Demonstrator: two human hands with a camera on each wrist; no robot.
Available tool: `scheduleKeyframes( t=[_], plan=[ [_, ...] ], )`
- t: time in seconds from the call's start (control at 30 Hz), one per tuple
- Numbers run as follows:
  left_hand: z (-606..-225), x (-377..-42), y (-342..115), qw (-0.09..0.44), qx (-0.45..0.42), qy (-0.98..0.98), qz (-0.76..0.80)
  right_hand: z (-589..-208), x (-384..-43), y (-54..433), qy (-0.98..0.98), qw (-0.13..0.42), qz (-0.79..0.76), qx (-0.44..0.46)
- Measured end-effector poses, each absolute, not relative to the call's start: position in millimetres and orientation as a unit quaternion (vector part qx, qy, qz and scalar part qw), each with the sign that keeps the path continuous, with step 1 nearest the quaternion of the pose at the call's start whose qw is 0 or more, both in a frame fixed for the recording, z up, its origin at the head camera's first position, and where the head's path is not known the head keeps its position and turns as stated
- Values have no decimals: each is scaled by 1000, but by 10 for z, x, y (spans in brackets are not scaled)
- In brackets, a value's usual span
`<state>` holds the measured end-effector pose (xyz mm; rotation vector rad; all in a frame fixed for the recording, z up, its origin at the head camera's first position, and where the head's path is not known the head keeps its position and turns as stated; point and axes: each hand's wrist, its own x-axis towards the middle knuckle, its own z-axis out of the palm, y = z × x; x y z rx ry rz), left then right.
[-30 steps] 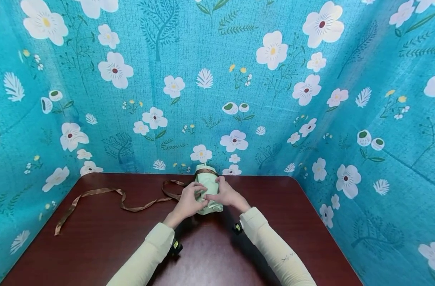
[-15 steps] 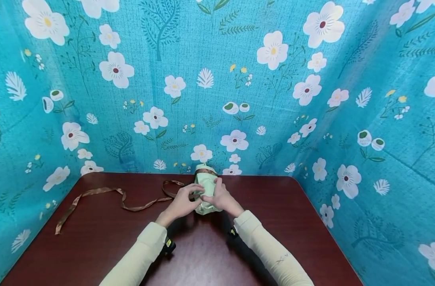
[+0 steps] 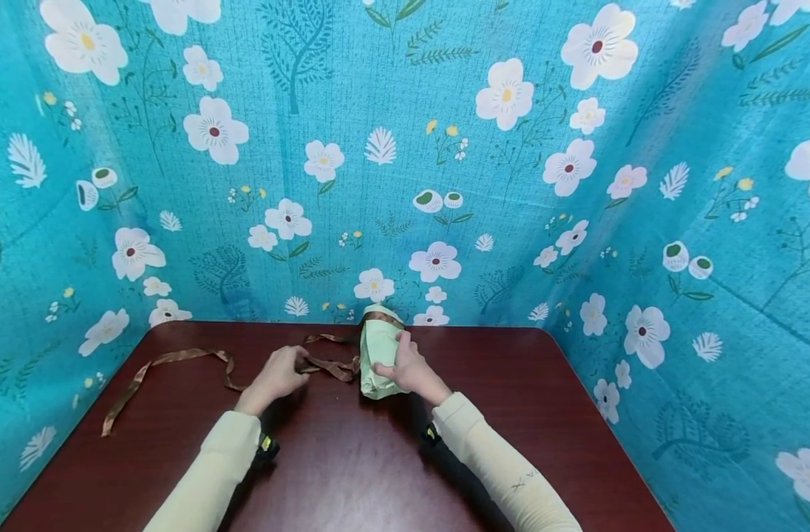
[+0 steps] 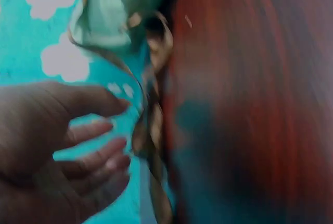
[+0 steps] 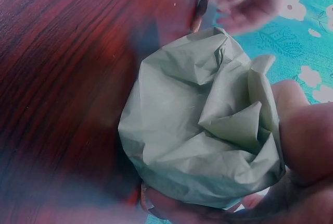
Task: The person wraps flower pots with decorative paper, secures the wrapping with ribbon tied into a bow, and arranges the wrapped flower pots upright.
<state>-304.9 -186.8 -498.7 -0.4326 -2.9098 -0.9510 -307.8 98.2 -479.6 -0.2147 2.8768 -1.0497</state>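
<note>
Left hand (image 3: 278, 375), one: thumb and fingers parted, loosely bent, nothing that I can see in its grip; brown ribbon (image 3: 338, 369) lies just beside the fingertips, and through the blurred left wrist view I cannot tell whether they touch it

Right hand (image 3: 414, 369), one: thumb and fingers curved round the package, holding it; from my head view the thumb lies across its near part, the fingers along its right side

Package (image 3: 380, 343), one: pale green paper, on the table near its far edge, to the right of the left hand; a brown band (image 3: 382, 318) goes round its far part; the right wrist view gives me its crumpled, folded end

Ribbon, further notes: satiny, looped beside the package, a long wavy tail running out across the left side

Table (image 3: 352, 465), one: dark red-brown, glossy, wood-grained

Cloth (image 3: 392, 103): turquoise, white-flowered, hung behind and beside the table

Sleeves (image 3: 208, 462), two: pale cream
</note>
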Motion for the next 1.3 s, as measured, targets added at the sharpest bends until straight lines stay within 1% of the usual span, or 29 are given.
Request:
scheduleKeyframes(
  t=[0.1, 0.23, 0.4, 0.47, 0.53, 0.7, 0.9, 0.97, 1.03, 1.1, 1.2, 1.27, 1.3],
  plan=[
    [-5047, -2995, -2025, 13, -96, -964, -248, -4787, -3068, 973, 938, 40, -338, -64],
    [-5072, -2938, -2117, -22, -69, -968, -241, -4782, -3077, 958, 944, 40, -322, -56],
    [-4992, -2925, -2089, -84, -84, -960, -253, -4784, -3101, 949, 947, 45, -314, -49],
    [-4940, -2934, -2044, -98, -100, -959, -247, -4781, -3100, 949, 946, 48, -316, -50],
    [-4913, -2974, -1983, -92, -128, -957, -245, -4773, -3093, 948, 945, 49, -319, -53],
    [-4981, -3171, -1782, -40, -206, -937, -279, -4750, -3084, 941, 946, 46, -318, -56],
    [-5097, -3357, -1618, -41, -203, -942, -262, -4743, -3091, 949, 945, 47, -318, -57],
    [-5090, -3393, -1634, -40, -204, -941, -266, -4738, -3089, 955, 944, 49, -320, -57],
    [-5068, -3436, -1696, -26, -202, -939, -278, -4736, -3093, 960, 944, 49, -322, -57],
    [-5036, -3475, -1799, 4, -180, -938, -296, -4734, -3095, 961, 944, 48, -320, -58],
    [-4998, -3513, -1989, 62, -112, -941, -314, -4737, -3108, 966, 946, 42, -317, -57],
    [-4982, -3503, -2111, 69, -59, -945, -313, -4739, -3106, 970, 944, 43, -321, -55],
    [-4980, -3491, -2159, 57, -36, -949, -307, -4741, -3104, 972, 944, 46, -324, -53]
  ],
)
